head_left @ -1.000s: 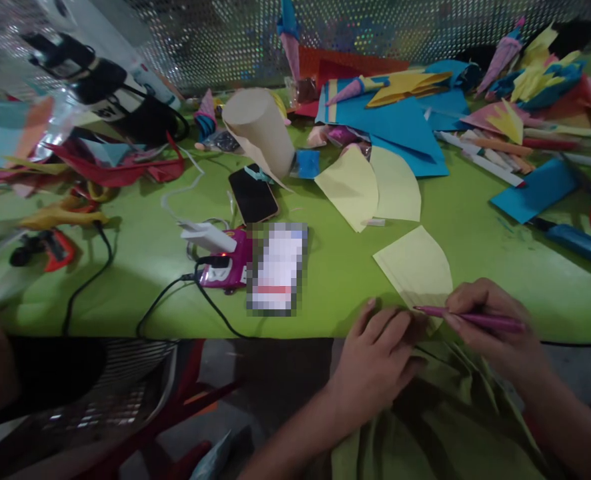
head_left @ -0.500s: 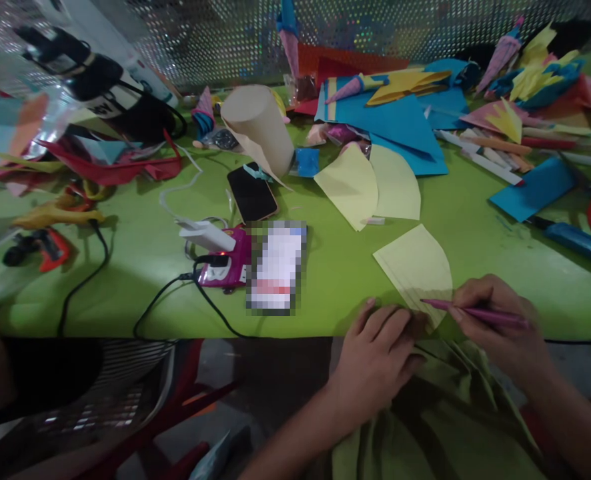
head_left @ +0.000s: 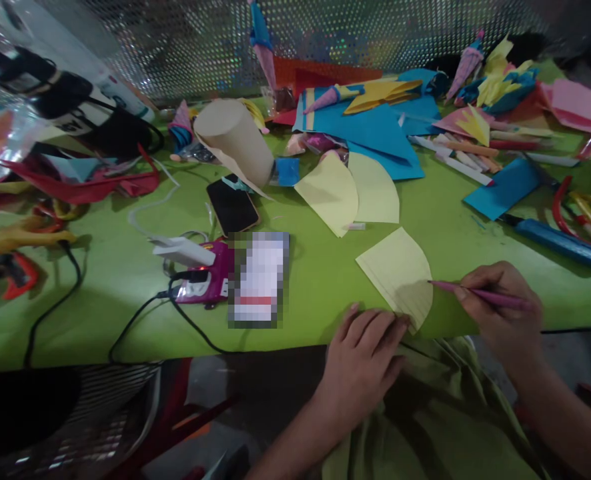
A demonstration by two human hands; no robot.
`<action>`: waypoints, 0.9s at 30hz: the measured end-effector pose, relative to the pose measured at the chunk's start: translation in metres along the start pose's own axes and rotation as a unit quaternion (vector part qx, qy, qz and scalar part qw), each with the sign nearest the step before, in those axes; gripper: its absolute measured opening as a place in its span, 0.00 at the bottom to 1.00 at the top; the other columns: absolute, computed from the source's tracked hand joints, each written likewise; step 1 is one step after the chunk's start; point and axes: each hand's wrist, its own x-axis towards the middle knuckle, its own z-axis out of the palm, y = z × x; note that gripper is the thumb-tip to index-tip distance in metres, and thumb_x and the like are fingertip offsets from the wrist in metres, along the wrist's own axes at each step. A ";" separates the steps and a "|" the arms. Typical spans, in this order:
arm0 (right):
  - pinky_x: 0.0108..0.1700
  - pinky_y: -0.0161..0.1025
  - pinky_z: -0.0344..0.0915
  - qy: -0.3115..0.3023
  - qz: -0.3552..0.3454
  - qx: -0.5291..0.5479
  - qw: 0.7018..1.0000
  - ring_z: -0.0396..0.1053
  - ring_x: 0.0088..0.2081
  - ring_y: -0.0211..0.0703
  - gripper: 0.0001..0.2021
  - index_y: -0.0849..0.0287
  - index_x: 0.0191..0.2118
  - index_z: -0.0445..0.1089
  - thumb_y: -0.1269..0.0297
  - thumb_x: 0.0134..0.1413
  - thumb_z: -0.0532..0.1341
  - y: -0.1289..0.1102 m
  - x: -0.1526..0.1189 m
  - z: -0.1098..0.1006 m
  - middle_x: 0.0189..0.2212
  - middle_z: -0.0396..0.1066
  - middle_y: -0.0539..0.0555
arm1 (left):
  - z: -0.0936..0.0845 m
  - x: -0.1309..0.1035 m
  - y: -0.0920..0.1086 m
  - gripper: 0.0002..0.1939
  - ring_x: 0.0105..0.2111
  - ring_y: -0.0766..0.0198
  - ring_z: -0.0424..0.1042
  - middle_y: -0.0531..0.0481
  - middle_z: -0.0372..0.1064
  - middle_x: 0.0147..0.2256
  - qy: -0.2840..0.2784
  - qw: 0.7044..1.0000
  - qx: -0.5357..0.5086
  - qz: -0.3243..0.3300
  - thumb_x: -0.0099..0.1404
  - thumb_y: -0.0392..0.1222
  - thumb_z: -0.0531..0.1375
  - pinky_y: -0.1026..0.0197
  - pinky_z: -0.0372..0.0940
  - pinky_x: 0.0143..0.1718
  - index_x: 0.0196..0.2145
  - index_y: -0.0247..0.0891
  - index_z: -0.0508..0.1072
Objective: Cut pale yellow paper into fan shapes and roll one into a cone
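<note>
A pale yellow paper fan shape [head_left: 398,273] lies near the front edge of the green table [head_left: 320,280], with faint lines along its left side. My right hand [head_left: 500,300] grips a purple pen [head_left: 495,297], whose tip is at the paper's curved right edge. At the paper's lower corner, my left hand [head_left: 365,353] rests with fingers spread, the fingertips touching the table edge and the paper. Two more yellow fan pieces [head_left: 328,193] lie further back, partly overlapping.
A blurred-screen phone [head_left: 259,280], a purple power strip [head_left: 210,277] with cables and a dark phone [head_left: 233,205] lie left. Blue paper [head_left: 385,133], markers [head_left: 468,150] and a blue tool [head_left: 565,245] are behind and right. A cardboard roll [head_left: 238,140] stands behind.
The view has shifted to the right. The pen tip has moved from the lined lower part of the paper to its curved right edge. My left hand stays by the lower corner.
</note>
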 end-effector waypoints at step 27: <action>0.29 0.36 0.62 -0.204 0.011 0.178 0.963 0.68 0.31 0.40 0.07 0.50 0.38 0.67 0.68 0.60 0.66 -0.003 -0.020 0.007 0.33 0.70 0.48 | 0.000 -0.005 -0.003 0.27 0.59 0.53 0.65 0.46 0.70 0.56 -0.026 0.999 -0.009 0.021 0.69 0.53 0.62 0.44 0.47 0.71 0.63 0.44 0.68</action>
